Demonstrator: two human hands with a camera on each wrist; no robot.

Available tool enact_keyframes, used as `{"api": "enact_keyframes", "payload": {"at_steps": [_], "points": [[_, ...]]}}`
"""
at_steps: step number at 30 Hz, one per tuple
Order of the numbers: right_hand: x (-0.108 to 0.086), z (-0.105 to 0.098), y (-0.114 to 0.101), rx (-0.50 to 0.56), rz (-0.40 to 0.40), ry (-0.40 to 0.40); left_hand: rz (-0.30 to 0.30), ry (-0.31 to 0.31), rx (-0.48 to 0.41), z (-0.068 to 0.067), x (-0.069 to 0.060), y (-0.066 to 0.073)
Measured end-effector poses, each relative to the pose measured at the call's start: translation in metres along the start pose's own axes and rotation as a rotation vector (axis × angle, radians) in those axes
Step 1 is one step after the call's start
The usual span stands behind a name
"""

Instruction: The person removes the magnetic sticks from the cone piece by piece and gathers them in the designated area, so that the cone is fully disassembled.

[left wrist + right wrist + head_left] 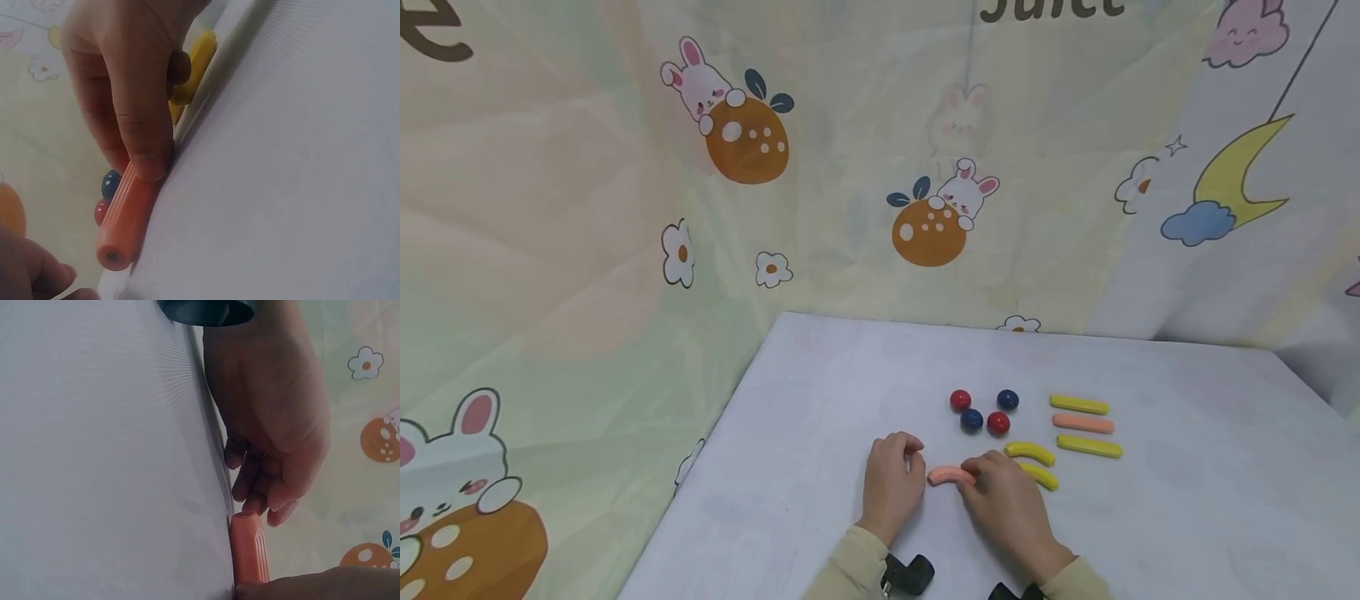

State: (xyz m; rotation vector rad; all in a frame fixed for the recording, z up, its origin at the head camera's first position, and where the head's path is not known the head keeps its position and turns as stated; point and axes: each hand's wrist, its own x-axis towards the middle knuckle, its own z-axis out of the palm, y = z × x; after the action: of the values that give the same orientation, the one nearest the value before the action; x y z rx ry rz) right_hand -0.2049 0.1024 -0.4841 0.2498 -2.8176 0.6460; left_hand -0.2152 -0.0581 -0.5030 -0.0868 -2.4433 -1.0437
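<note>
A curved, ridged orange stick (946, 475) with a hole in its end lies on the white table (790, 392). My right hand (1007, 500) pinches its right end between thumb and fingers, plainly so for the stick (125, 219) in the left wrist view. My left hand (893, 482) rests just left of the stick's free end, fingers loosely bent and holding nothing. From the right wrist view, fingertips of the left hand (269, 419) hang close to the stick's end; whether they touch it I cannot tell. Two curved yellow sticks (1030, 452) lie beside my right hand, one partly hidden.
Behind the hands sit two red balls (960, 400) and two blue balls (972, 420). To the right, straight yellow sticks (1088, 447) lie above and below a straight orange stick (1082, 423). A printed cloth backdrop (850, 125) hangs behind and left of the table.
</note>
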Motion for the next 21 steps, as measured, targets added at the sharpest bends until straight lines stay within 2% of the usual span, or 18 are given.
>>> {"api": "enact_keyframes", "payload": {"at_steps": [4, 8, 15, 21], "points": [[-0.005, 0.0, 0.002, 0.005, 0.047, -0.033, -0.022, 0.025, 0.015, 0.0, -0.001, -0.001], [-0.015, -0.008, 0.01, 0.028, 0.103, -0.028, -0.05, 0.04, 0.023, 0.0, -0.001, -0.003], [-0.03, -0.023, 0.033, 0.079, 0.188, -0.02, -0.01, 0.056, 0.043, 0.002, 0.001, -0.005], [-0.037, -0.037, 0.053, 0.044, 0.246, -0.008, -0.013, 0.034, 0.074, 0.004, 0.003, -0.004]]}}
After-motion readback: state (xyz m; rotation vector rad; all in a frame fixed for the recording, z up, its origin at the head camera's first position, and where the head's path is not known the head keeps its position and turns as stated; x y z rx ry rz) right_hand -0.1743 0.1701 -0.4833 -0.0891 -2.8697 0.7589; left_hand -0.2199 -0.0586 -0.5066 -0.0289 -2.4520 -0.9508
